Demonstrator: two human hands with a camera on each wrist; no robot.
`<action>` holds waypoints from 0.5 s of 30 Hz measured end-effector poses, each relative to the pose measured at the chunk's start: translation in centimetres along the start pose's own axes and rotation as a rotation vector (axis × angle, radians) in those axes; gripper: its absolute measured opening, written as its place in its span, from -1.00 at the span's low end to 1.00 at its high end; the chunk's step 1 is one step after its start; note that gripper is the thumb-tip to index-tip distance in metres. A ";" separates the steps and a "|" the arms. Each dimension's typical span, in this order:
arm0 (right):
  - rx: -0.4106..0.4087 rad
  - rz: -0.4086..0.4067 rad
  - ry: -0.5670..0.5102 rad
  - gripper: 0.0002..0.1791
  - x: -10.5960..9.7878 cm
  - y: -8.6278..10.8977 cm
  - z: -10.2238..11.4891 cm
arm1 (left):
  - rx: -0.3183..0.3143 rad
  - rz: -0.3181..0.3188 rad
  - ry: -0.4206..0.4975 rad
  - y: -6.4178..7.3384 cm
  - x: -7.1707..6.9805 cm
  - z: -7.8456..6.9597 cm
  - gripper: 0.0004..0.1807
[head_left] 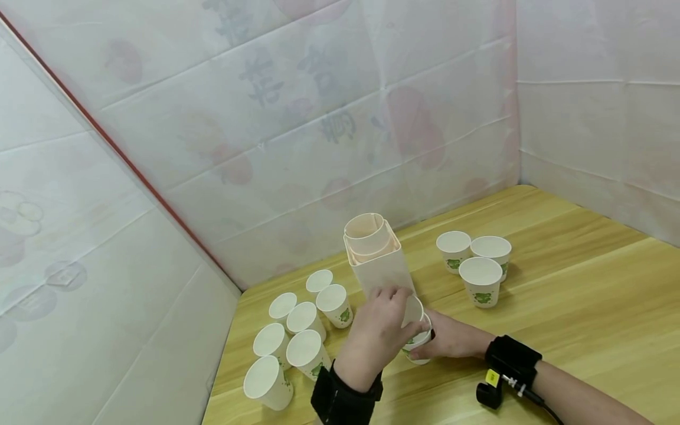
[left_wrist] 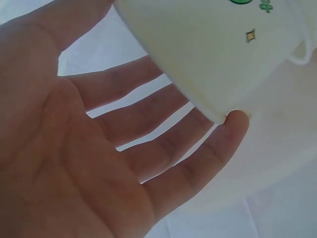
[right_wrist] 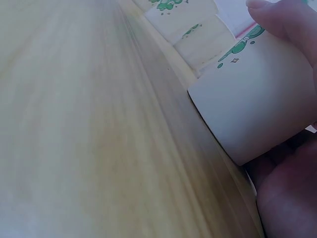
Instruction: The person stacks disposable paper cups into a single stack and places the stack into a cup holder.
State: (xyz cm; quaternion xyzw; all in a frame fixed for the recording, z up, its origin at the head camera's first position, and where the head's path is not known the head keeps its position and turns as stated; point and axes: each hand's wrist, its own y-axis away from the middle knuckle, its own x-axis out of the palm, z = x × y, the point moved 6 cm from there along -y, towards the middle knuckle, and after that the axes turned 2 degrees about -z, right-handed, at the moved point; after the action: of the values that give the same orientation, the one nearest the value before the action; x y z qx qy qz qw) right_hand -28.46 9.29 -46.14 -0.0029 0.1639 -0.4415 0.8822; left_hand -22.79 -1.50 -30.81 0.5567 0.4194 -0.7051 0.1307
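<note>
My left hand point(head_left: 376, 327) is at the front of a tall white box and holds a white paper cup point(head_left: 411, 311). The left wrist view shows thumb and fingers around this cup point(left_wrist: 213, 49), the little fingertip at its edge. Just below, my right hand point(head_left: 454, 337) grips another paper cup point(head_left: 417, 356) with a green print. In the right wrist view that cup point(right_wrist: 252, 104) stands on the wooden table, thumb point(right_wrist: 287, 20) against its side. The two cups overlap closely; whether one sits inside the other is partly hidden by my left hand.
The tall white box point(head_left: 383, 274) holds a round white tube point(head_left: 368, 239). Several upright paper cups point(head_left: 305, 348) form a group at left. Three more cups point(head_left: 480, 283) stand together at right. Sheeted walls point(head_left: 319, 118) border the wooden table point(head_left: 579, 289).
</note>
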 end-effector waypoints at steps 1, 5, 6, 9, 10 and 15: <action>0.006 -0.003 0.001 -0.19 0.0 0.0 0.0 | 0.009 -0.004 -0.014 0.0 0.2 -0.1 -0.41; 0.032 -0.018 0.021 -0.13 -0.1 0.1 -0.2 | 0.061 -0.045 -0.071 0.2 1.0 -0.5 -0.42; 0.040 -0.021 0.026 -0.10 -0.1 0.1 -0.2 | 0.072 -0.053 -0.086 0.3 1.1 -0.5 -0.43; 0.045 -0.022 0.044 -0.10 -0.2 0.1 -0.3 | 0.092 -0.063 -0.115 0.4 1.6 -0.7 -0.45; 0.044 -0.018 0.044 -0.11 -0.2 0.1 -0.3 | 0.097 -0.067 -0.126 0.4 1.7 -0.8 -0.46; 0.024 0.010 0.017 -0.21 -0.1 0.2 -0.3 | 0.116 -0.088 -0.189 0.4 2.1 -1.1 -0.47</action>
State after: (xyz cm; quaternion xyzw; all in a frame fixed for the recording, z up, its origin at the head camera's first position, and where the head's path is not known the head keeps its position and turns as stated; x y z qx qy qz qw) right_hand -28.45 9.48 -46.43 0.0122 0.1660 -0.4392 0.8828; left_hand -22.51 -0.34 -32.95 0.4753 0.3879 -0.7825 0.1061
